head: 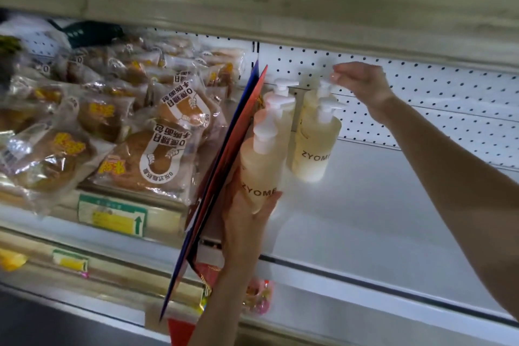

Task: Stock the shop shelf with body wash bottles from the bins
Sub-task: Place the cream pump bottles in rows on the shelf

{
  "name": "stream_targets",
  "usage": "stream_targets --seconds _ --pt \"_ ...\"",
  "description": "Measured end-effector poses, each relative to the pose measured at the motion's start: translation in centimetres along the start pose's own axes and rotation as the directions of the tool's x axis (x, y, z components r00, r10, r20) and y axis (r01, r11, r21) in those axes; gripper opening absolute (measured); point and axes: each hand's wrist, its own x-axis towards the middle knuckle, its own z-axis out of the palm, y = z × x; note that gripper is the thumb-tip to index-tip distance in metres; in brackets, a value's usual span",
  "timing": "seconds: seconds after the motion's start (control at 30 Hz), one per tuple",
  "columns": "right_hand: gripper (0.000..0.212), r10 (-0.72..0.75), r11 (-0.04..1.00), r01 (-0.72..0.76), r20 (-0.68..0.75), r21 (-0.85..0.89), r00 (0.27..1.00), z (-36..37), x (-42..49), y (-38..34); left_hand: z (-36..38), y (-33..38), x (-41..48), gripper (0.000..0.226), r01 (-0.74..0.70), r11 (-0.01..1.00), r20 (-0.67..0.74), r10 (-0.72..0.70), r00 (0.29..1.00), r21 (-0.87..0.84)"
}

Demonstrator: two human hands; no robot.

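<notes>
On the white shelf [379, 211] several pale yellow ZYOME pump bottles stand in two rows. My left hand [247, 222] grips the front left bottle [259, 168] around its lower body, tilted against the row behind. A second bottle [313, 149] stands at the front right, with two more [282, 109] close behind. My right hand [362, 81] hovers at the back by the pegboard wall. Its fingertips are pinched together just above the rear right bottle's pump [323, 87]. Whether they touch the pump is unclear.
A red and blue cardboard divider [222, 177] leans between the bottles and a heap of wrapped bread packs [134, 132] on the left. Price tags [112, 216] line the shelf edge. More packaged goods [258, 295] show on the shelf below.
</notes>
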Motion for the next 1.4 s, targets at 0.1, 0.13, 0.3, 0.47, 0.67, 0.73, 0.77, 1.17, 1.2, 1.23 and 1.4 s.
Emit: stream_targets --seconds 0.1,0.13,0.3,0.47,0.67,0.73,0.77,1.17,1.2,1.23,1.4 --pt "0.048 0.047 0.988 -0.032 0.094 -0.152 0.994 1.1 1.9 0.5 0.1 -0.3 0.1 0.083 0.007 1.0 -0.01 -0.007 1.0 0.001" --pt "0.054 0.054 0.982 -0.034 0.103 -0.185 0.993 1.4 2.3 0.8 0.2 -0.4 0.1 0.08 0.008 1.0 -0.008 -0.008 1.0 0.007" --pt "0.058 0.123 0.982 -0.103 0.126 -0.158 0.984 1.5 3.1 2.0 0.4 -1.0 0.4 0.067 0.037 0.999 0.008 -0.037 0.999 -0.001" --pt "0.042 0.043 0.99 -0.028 0.108 -0.135 0.993 1.4 2.5 1.4 0.3 -0.8 0.3 0.076 0.029 1.0 -0.008 -0.029 1.0 0.006" --pt "0.032 -0.011 0.99 0.027 0.113 -0.142 0.994 1.4 2.1 1.0 0.2 -0.5 0.2 0.058 0.049 0.999 0.006 -0.049 0.999 -0.012" --pt "0.031 -0.009 0.986 0.029 0.124 -0.161 0.992 1.4 2.0 0.8 0.2 -0.6 0.2 0.051 0.046 0.999 0.012 -0.046 0.999 -0.001" --pt "0.03 -0.016 0.985 0.038 0.128 -0.166 0.992 1.3 2.0 0.8 0.2 -0.7 0.2 0.049 0.035 0.999 0.014 -0.035 0.999 0.004" --pt "0.031 -0.054 0.965 0.089 0.148 -0.246 0.988 1.0 2.2 0.5 0.2 -0.7 0.2 0.075 -0.022 1.0 0.021 0.022 1.0 -0.001" --pt "0.031 -0.039 0.965 0.077 0.153 -0.252 0.988 1.0 2.3 0.4 0.2 -0.7 0.2 0.074 -0.024 1.0 0.023 0.024 0.999 0.002" --pt "0.031 -0.02 0.965 0.06 0.154 -0.256 0.988 1.0 2.3 0.3 0.2 -0.7 0.2 0.072 -0.024 1.0 0.027 0.024 0.999 0.007" --pt "0.038 0.113 0.947 -0.048 0.191 -0.317 0.975 1.0 2.5 0.1 0.0 -0.9 0.3 0.07 0.026 1.0 0.067 -0.026 0.997 -0.005"
